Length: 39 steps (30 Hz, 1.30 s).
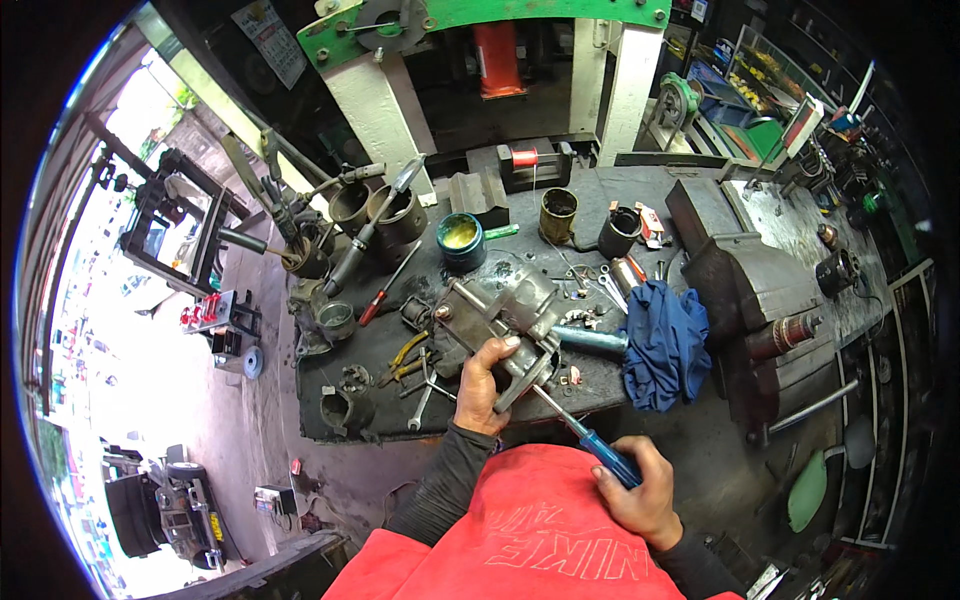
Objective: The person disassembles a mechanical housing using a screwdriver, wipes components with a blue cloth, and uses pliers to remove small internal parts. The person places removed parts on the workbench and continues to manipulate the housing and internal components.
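Observation:
My left hand [482, 388] grips the near end of a grey metal housing [525, 302] with its thumb on top. The housing rests at the bench's front edge, and a rod runs along it. In my right hand [642, 488] is a screwdriver [608, 456] with a blue handle, my fingers wrapped round it. Its shaft points up and left, and the tip meets the near end of the housing; the exact contact is hard to make out. A shiny metal tube [592, 340] lies just right of the housing, against a crumpled blue cloth [667, 345].
Behind the housing stands a blue tub of yellowish grease [461, 241]. A red-handled screwdriver [388, 290], yellow-handled pliers [405, 356] and a wrench [424, 404] lie to the left. A large vise [765, 305] takes up the right side. Several metal cylinders [402, 216] stand at the back left.

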Motion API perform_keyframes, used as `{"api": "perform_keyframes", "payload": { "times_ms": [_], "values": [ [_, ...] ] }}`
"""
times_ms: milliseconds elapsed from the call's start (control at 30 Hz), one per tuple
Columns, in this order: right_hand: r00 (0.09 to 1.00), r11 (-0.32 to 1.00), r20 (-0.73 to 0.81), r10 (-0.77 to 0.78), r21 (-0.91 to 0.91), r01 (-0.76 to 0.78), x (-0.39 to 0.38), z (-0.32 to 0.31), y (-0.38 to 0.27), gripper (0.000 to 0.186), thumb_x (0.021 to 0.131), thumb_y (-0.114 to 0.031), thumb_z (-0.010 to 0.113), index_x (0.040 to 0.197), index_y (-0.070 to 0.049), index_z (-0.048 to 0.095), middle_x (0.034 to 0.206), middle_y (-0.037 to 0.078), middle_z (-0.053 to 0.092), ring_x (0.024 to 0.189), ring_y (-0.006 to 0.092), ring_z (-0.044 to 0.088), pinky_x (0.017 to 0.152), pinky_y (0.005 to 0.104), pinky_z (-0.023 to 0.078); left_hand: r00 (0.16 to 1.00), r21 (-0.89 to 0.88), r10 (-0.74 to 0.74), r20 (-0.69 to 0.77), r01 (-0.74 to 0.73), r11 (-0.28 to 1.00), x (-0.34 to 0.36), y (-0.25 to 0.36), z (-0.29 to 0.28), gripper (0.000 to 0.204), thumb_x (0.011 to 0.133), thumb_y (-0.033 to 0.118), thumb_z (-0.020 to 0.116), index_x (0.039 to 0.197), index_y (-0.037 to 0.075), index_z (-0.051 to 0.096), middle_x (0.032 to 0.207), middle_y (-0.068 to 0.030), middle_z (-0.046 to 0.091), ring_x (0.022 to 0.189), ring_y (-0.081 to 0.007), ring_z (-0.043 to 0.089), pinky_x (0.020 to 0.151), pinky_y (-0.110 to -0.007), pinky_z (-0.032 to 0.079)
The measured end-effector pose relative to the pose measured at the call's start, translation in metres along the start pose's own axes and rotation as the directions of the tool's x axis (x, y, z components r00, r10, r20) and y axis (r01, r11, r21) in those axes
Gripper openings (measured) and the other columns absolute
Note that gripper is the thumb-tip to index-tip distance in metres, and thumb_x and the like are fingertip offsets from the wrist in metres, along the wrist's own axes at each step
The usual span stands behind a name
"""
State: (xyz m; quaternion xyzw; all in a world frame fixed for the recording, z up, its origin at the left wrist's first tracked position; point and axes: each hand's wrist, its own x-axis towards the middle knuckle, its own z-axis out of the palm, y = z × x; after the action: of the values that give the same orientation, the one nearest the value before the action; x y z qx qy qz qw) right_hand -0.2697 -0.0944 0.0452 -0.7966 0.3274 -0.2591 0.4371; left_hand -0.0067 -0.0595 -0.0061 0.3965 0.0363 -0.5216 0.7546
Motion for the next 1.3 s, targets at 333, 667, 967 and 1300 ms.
{"api": "perform_keyframes", "payload": {
  "times_ms": [333,667,967,1300],
  "values": [
    [0.726,0.540,0.419,0.546,0.486,-0.687,0.019,-0.016,0.002,0.036,0.109,-0.028,0.056,0.104,0.005,0.069,0.059,0.000,0.050,0.045,0.0074,0.040,0.043,0.0264,0.031,1.000,0.081,0.018,0.005,-0.018,0.997,0.000,-0.001,0.000,0.014,0.089,0.019,0.068,0.094,0.006,0.067,0.082,-0.0043,0.070,0.069,-0.0189,0.070,0.069,-0.034,0.062],
    [0.933,0.856,-0.011,-0.361,-0.402,0.326,0.012,-0.002,-0.020,0.040,0.076,-0.006,0.080,0.115,0.000,0.069,0.088,0.014,0.064,0.071,0.0296,0.062,0.061,0.0394,0.050,0.999,0.013,0.012,-0.048,-0.011,1.000,-0.002,0.009,0.016,0.018,0.089,0.024,0.070,0.093,0.008,0.066,0.080,-0.0027,0.069,0.064,-0.0173,0.068,0.062,-0.030,0.058],
    [0.980,0.969,0.084,0.181,0.155,-0.192,0.016,-0.010,-0.021,0.027,0.089,-0.014,0.078,0.109,0.002,0.072,0.074,0.014,0.067,0.060,0.0305,0.064,0.058,0.0382,0.052,0.998,0.197,0.058,-0.010,-0.054,0.979,0.004,0.008,0.008,0.023,0.088,0.026,0.069,0.091,0.003,0.069,0.080,-0.0070,0.069,0.064,-0.0182,0.067,0.059,-0.032,0.057],
    [0.970,0.974,0.096,0.223,-0.062,-0.218,0.014,-0.006,-0.020,0.020,0.096,-0.019,0.071,0.103,0.000,0.074,0.077,0.020,0.069,0.061,0.0345,0.068,0.056,0.0399,0.052,0.998,0.165,-0.058,0.005,0.057,0.985,0.004,0.009,0.002,0.013,0.086,0.018,0.071,0.092,0.007,0.067,0.084,-0.0033,0.069,0.070,-0.0168,0.069,0.067,-0.030,0.059]
  ]
}}
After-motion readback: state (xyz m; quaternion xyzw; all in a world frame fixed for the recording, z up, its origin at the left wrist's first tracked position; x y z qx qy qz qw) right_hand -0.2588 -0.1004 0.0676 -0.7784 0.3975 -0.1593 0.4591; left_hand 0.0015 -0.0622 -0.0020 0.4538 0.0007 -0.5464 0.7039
